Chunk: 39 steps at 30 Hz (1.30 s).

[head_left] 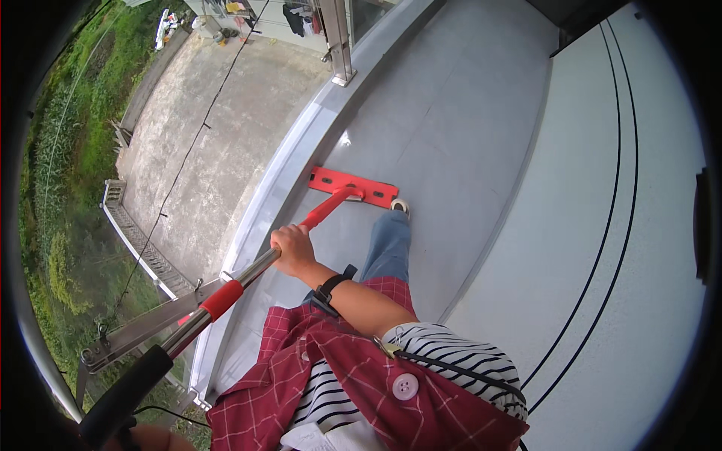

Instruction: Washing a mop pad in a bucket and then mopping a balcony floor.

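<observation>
A flat mop with a long red head (376, 192) lies on the grey tiled floor, close to the tip of my shoe (400, 205). Its handle (259, 265) slants from the head to the lower left: red near the head, then bare metal with a red collar (222, 300) and a black grip (126, 398). My right hand (294, 249) is closed round the metal pole below the red section. At the dark lower-left rim, my left hand (154, 438) shows only in part at the end of the black grip and appears wrapped round it. The mop pad is hidden under the head.
A raised pale ledge (274, 177) with metal railing posts (337, 45) curves along the left, with a concrete yard (199, 143) and greenery lower down beyond it. On the right stands a white wall (568, 248) with two black cables (628, 135). Grey floor (459, 105) stretches ahead.
</observation>
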### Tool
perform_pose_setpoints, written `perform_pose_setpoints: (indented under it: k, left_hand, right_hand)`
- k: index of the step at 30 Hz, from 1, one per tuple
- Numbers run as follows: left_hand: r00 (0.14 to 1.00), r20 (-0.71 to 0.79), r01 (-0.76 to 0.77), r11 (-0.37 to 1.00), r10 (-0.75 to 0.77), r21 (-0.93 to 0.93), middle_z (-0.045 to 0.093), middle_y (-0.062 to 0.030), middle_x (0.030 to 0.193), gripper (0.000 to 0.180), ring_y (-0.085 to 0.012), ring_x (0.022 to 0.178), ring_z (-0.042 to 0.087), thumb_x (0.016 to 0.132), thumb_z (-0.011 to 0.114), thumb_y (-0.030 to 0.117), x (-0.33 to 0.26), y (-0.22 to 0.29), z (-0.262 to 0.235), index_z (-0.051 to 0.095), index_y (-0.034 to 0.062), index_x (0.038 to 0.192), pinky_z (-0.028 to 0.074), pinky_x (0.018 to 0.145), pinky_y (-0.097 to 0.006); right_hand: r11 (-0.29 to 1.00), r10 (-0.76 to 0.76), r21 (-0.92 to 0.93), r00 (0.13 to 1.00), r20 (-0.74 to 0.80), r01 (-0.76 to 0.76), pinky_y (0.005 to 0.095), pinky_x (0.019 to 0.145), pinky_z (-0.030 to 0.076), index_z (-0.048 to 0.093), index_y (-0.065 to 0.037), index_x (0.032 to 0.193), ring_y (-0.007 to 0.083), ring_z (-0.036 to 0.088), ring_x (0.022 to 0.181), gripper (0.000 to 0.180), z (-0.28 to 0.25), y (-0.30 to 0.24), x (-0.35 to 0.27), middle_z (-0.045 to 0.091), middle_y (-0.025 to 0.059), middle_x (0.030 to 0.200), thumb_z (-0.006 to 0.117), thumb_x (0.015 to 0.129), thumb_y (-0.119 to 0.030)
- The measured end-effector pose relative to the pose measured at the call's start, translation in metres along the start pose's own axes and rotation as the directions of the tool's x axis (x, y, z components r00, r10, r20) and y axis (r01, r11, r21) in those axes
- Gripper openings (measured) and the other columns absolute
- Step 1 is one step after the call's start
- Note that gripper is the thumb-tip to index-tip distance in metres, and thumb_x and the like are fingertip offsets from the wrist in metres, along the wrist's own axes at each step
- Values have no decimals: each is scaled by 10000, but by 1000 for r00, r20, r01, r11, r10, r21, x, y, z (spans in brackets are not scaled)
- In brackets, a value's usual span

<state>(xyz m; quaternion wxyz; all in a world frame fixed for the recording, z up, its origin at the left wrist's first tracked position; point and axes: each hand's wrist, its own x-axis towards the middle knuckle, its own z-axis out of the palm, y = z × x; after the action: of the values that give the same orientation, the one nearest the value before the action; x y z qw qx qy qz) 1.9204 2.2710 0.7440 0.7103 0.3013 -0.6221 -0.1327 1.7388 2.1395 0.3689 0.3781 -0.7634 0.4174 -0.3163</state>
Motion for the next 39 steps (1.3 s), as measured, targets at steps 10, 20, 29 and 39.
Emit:
perform_pose_setpoints:
  k: [10, 20, 29, 39]
  left_hand:
    - [961, -158, -208, 970, 227, 128, 331, 26, 551, 143, -110, 472, 405, 785, 434, 155, -26, -11, 31, 559, 105, 736, 290, 548, -290]
    - [872, -273, -340, 904, 406, 257, 333, 10, 544, 154, -118, 420, 418, 821, 409, 164, -6, -49, 155, 516, 76, 754, 315, 483, -288]
    - [991, -58, -106, 968, 122, 228, 299, 21, 583, 195, -153, 588, 364, 734, 435, 144, -21, -110, 251, 628, 133, 758, 254, 653, -318]
    - [938, 345, -48, 997, 23, 63, 299, 29, 615, 318, -141, 576, 362, 777, 393, 161, -29, -87, 230, 664, 116, 938, 230, 638, -341]
  right_hand:
    - [967, -170, 245, 893, 417, 70, 395, 698, 368, 508, -131, 625, 268, 551, 717, 84, 62, -54, -87, 545, 52, 630, 589, 618, -113]
    - [982, -147, 147, 969, 197, 119, 390, 677, 368, 516, -124, 615, 266, 556, 680, 62, -62, 48, -33, 546, 52, 609, 577, 624, -117]
    - [984, 18, -172, 981, -194, -52, 403, 701, 394, 550, -120, 641, 274, 571, 773, 72, -246, 270, 103, 595, 53, 696, 604, 659, -75]
    - [974, 163, -42, 815, -556, -223, 387, 761, 349, 513, -92, 636, 267, 531, 784, 71, -229, 256, 24, 556, 56, 693, 555, 681, -57]
